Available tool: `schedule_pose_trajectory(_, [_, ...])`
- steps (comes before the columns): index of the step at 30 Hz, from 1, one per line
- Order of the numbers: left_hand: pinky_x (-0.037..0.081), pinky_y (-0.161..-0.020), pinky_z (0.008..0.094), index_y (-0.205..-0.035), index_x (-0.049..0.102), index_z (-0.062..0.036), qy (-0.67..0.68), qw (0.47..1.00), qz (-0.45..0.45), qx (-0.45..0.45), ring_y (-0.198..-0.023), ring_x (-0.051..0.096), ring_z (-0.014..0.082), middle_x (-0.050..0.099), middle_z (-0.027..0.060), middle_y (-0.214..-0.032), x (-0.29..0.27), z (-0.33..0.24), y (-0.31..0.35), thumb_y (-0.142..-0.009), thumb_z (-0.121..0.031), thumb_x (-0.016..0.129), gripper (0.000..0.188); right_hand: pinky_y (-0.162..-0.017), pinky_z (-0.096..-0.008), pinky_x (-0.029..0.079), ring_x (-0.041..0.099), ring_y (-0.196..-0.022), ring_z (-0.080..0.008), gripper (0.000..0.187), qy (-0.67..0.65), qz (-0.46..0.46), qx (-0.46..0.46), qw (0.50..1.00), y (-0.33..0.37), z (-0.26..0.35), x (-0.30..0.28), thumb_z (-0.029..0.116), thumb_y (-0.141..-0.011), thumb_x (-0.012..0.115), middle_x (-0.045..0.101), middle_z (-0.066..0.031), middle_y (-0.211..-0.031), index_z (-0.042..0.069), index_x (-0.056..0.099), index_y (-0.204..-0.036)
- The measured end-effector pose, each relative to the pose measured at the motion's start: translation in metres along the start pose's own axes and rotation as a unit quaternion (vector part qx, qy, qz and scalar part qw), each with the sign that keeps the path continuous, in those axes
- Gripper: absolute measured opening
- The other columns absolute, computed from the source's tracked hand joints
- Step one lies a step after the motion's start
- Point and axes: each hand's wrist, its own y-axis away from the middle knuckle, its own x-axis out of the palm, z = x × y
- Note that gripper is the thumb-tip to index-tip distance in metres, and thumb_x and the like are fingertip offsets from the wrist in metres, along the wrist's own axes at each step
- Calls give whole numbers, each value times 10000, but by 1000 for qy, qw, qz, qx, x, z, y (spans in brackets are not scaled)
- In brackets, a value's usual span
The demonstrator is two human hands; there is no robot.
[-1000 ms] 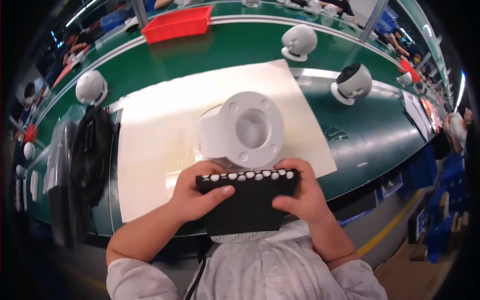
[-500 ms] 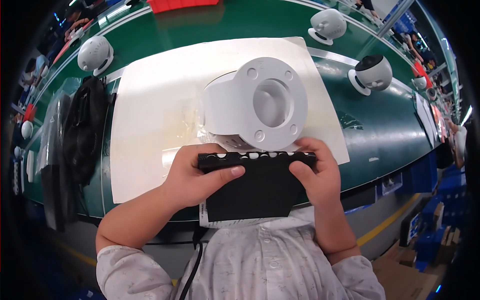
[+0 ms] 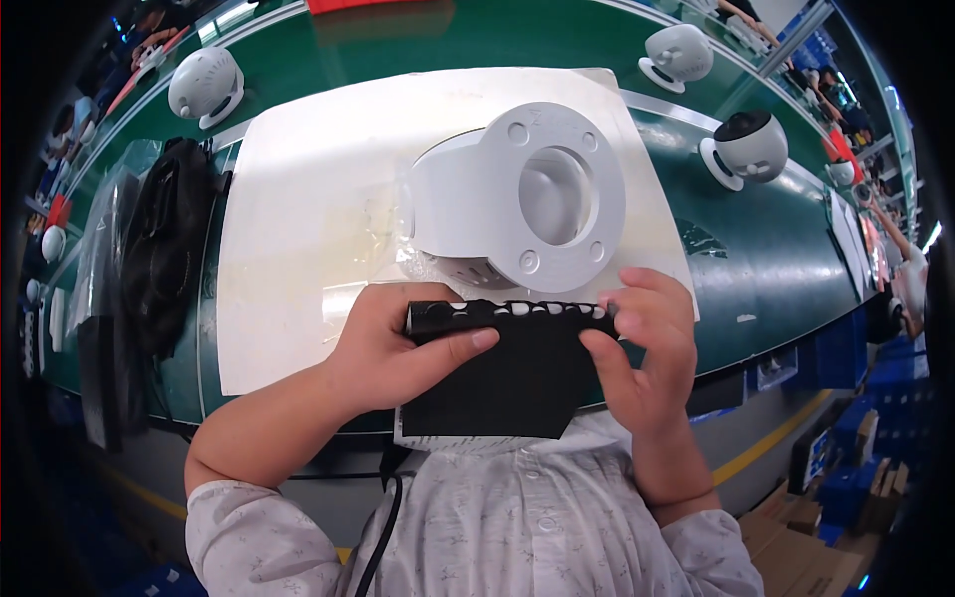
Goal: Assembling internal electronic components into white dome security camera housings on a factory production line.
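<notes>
My left hand (image 3: 393,348) is closed on a black sheet (image 3: 487,388), thumb on its front and fingers behind. The sheet's top edge is bent over, and a row of round cut-outs shows white along the bend. At the right end of that bend my right hand (image 3: 652,348) has its fingers curled against the edge, the thumb just below. Whether a small piece is between those fingertips I cannot tell. Just beyond the sheet a white camera-like device (image 3: 448,199) lies on its side. Its round base (image 3: 607,209) faces up, with a large central opening and several small round recesses.
A pale board (image 3: 298,219) lies under the device on the green worktable (image 3: 736,259). Black bag-like material (image 3: 169,249) and clear plastic are at left. More white devices (image 3: 206,85) stand around the far side, one with a black top (image 3: 751,144). A red bin (image 3: 368,5) is at the back.
My right fingers have lifted from behind the sheet and curled at its right end. The bent edge has turned slightly, showing more of the cut-outs. The view has shifted a little.
</notes>
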Motion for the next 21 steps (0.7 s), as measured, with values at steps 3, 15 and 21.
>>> schedule_pose_trajectory(3, [343, -429, 233, -606, 551, -17, 41, 997, -13, 57, -463, 434, 73, 498, 22, -497, 4, 3, 0, -711, -146, 677, 208, -720, -376, 396, 510, -837, -272, 405, 5, 18, 9, 1000, -1, 2, 5, -52, -659, 624, 566, -74, -801, 86, 421, -981])
schedule_pose_trajectory(15, [358, -438, 227, -665, 586, -28, 19, 996, 23, 79, -471, 453, 69, 508, 20, -506, 1, 0, 2, -710, -105, 670, 122, -564, -288, 428, 538, -653, -205, 229, -96, 24, -68, 993, -11, 20, 17, -122, -651, 566, 555, -92, -744, 41, 492, -794])
schedule_pose_trajectory(21, [401, -467, 251, -704, 615, -53, -23, 972, 15, 232, -489, 503, 143, 533, 65, -570, -1, 1, 1, -663, -78, 660, 66, -587, -264, 413, 492, -652, -200, 520, -122, 16, -12, 992, -37, 4, -8, -46, -703, 552, 476, -97, -831, 58, 306, -1150])
